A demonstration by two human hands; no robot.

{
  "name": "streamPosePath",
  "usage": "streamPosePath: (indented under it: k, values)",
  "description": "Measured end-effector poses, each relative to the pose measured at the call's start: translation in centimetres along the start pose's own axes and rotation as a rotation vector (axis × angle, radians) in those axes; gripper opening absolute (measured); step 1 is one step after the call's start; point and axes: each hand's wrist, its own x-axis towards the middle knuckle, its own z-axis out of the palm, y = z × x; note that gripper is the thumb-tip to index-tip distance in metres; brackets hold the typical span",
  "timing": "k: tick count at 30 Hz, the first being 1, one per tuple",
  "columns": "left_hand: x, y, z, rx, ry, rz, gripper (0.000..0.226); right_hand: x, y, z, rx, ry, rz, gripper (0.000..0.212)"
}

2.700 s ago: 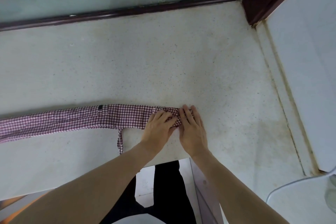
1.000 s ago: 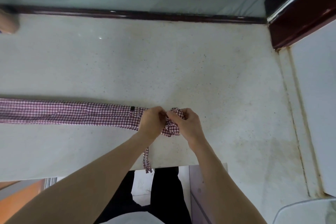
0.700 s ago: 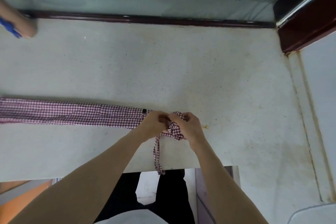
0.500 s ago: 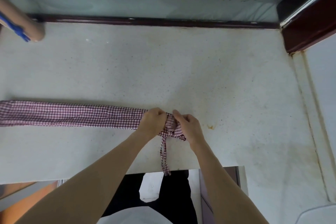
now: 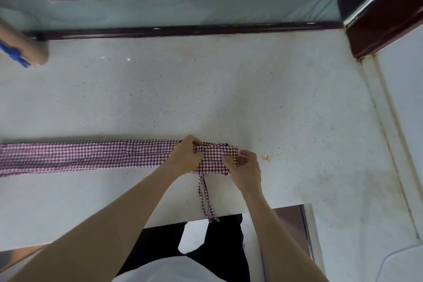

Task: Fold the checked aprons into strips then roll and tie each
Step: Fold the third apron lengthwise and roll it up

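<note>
A maroon-and-white checked apron [image 5: 91, 155] lies folded into a long strip on the pale counter [image 5: 206, 98], running off the left edge of view. Its right end [image 5: 214, 158] is turned over into a short flat roll. My left hand [image 5: 185, 157] grips the left side of that roll, fingers curled over the cloth. My right hand [image 5: 246, 168] holds the roll's right edge between thumb and fingers. Two thin apron ties [image 5: 206, 197] hang from under the roll over the counter's front edge.
A tan cylinder with a blue piece [image 5: 25, 52] stands at the far left by the dark window frame [image 5: 183, 30]. A maroon post [image 5: 377, 11] fills the back right corner. A white wall [image 5: 402, 98] bounds the right. A small orange stain [image 5: 265, 157] marks the counter.
The right end of the strip went from flat under both hands to a bunched start, then a wider flat roll. The ties swung out and now hang over the front edge.
</note>
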Motion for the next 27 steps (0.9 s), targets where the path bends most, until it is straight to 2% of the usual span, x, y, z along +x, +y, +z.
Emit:
streamPosePath:
  k: [2,5,8,10,11,13,17,19,23,25,27]
  values:
    - [0.2,0.0,-0.2,-0.027,-0.006,0.007,0.027,0.1,-0.1,0.6,0.019,-0.061,0.046,0.067]
    - [0.0,0.1,-0.8,-0.022,-0.007,0.094,0.031,0.4,-0.2,1.2,-0.045,-0.019,0.030,0.066]
    - [0.3,-0.8,-1.3,0.232,0.120,0.217,0.038,0.8,-0.2,1.3,-0.064,-0.001,0.028,0.050]
    - [0.8,-1.7,-1.8,0.421,0.187,0.198,0.042,0.9,-0.2,1.3,-0.017,-0.044,0.032,0.040]
    - [1.0,-2.1,-2.0,0.466,0.172,0.170,0.044,1.0,-0.3,1.3,0.033,-0.079,0.048,0.036]
    - [1.6,-2.7,-2.1,0.471,0.115,0.142,0.041,1.0,-0.7,1.1,0.160,-0.170,0.084,0.030]
    - [2.0,-3.5,-3.0,0.338,-0.022,0.142,0.033,0.9,-1.2,1.3,0.332,-0.329,0.104,0.051]
    - [1.9,-4.0,-3.6,0.274,-0.144,0.117,0.037,0.6,-1.3,1.3,0.366,-0.359,0.088,0.050]
    - [1.9,-3.9,-4.3,0.360,-0.301,0.046,0.046,0.6,-2.5,0.8,0.352,-0.308,-0.038,0.042]
    - [1.7,-2.7,-5.3,0.261,-0.386,-0.036,0.049,0.8,-3.5,0.4,0.442,-0.259,-0.036,0.046]
    - [1.3,-1.1,-6.4,0.057,-0.443,-0.065,0.044,0.8,-4.7,-0.1,0.639,-0.234,-0.020,0.053]
